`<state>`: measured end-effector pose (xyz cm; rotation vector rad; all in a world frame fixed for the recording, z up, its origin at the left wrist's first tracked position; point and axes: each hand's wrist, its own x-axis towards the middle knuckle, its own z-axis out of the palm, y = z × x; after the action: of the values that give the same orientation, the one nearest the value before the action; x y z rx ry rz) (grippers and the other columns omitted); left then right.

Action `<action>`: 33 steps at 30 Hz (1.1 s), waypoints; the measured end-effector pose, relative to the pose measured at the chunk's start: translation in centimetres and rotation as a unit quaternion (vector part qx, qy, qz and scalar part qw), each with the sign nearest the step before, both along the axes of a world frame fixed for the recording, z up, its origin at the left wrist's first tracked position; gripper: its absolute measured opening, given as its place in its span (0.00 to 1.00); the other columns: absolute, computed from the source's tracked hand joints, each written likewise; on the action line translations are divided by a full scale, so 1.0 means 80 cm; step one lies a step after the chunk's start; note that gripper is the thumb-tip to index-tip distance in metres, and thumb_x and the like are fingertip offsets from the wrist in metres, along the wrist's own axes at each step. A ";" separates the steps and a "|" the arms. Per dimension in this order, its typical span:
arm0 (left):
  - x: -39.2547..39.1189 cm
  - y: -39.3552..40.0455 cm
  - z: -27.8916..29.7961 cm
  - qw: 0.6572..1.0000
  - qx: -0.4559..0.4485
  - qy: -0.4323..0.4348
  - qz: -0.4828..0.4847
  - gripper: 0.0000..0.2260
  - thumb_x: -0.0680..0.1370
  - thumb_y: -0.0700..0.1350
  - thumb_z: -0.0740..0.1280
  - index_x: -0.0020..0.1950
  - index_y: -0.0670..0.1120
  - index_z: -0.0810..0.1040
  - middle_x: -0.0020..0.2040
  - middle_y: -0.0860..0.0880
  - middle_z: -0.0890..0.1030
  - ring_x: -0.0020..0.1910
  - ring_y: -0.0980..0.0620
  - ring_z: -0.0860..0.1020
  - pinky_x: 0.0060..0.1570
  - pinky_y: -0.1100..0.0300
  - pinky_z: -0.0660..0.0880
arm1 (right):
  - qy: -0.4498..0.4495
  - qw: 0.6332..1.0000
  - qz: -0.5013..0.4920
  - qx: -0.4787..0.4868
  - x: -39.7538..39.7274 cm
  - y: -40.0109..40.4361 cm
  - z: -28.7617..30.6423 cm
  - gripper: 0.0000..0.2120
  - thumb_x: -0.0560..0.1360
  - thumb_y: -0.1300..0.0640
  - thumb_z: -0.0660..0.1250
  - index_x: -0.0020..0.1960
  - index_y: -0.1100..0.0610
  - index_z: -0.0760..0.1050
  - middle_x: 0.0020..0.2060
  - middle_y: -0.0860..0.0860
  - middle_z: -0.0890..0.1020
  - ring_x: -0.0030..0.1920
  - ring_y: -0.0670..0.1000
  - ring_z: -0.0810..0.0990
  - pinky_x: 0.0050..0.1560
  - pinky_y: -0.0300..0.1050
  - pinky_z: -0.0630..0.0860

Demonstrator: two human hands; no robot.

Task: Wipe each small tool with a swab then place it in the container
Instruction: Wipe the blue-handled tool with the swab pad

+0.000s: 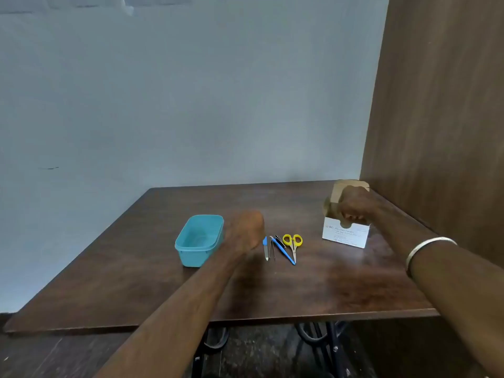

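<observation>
Progress looks close to nil: the teal container (199, 240) on the tabletop (313, 285) appears to hold nothing, and every small tool lies unwiped in a row just right of it. I count a blue-handled file (265, 248), tweezers (272, 248), a blue-handled pick (285, 253), some dark clips too small to identify, and yellow-handled scissors (293, 242).

The right hand (353, 204) reaches into the open top of the white swab box (345, 236), fingers curled downward; whether its grip has a swab I cannot tell. The left hand (246, 230) hovers blurred above the file's handle, loosely curled, apparently holding nothing.

The box front reads "BD" and "Alcohol Swabs"; smaller print is illegible.
</observation>
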<state>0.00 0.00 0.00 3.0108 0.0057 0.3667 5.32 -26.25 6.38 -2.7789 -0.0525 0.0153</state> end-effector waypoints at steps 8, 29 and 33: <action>0.014 -0.005 -0.004 0.997 -0.053 0.057 0.022 0.10 0.72 0.47 0.73 0.48 0.43 0.85 0.44 0.45 0.84 0.43 0.47 0.80 0.46 0.55 0.80 | 0.098 0.994 -0.040 -0.027 0.016 0.005 -0.012 0.07 0.73 0.60 0.65 0.41 0.63 0.78 0.32 0.55 0.84 0.31 0.52 0.76 0.36 0.41 0.72; 0.026 -0.004 -0.015 0.993 -0.097 0.060 0.042 0.06 0.73 0.45 0.72 0.46 0.45 0.85 0.42 0.47 0.84 0.43 0.49 0.81 0.41 0.58 0.79 | 0.124 0.982 -0.009 -0.142 0.065 0.004 -0.039 0.10 0.76 0.63 0.66 0.55 0.62 0.81 0.39 0.54 0.81 0.38 0.54 0.78 0.33 0.40 0.70; 0.023 -0.006 -0.016 0.991 -0.116 0.047 0.038 0.06 0.74 0.45 0.71 0.49 0.44 0.83 0.44 0.46 0.83 0.45 0.49 0.80 0.43 0.57 0.78 | 0.142 0.986 -0.003 -0.085 0.060 0.005 -0.027 0.11 0.73 0.69 0.69 0.55 0.66 0.82 0.35 0.56 0.84 0.32 0.53 0.81 0.34 0.40 0.74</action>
<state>1.88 -0.46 -1.30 2.7994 0.1596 0.2137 10.10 -25.85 4.22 -2.9158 0.0332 0.4335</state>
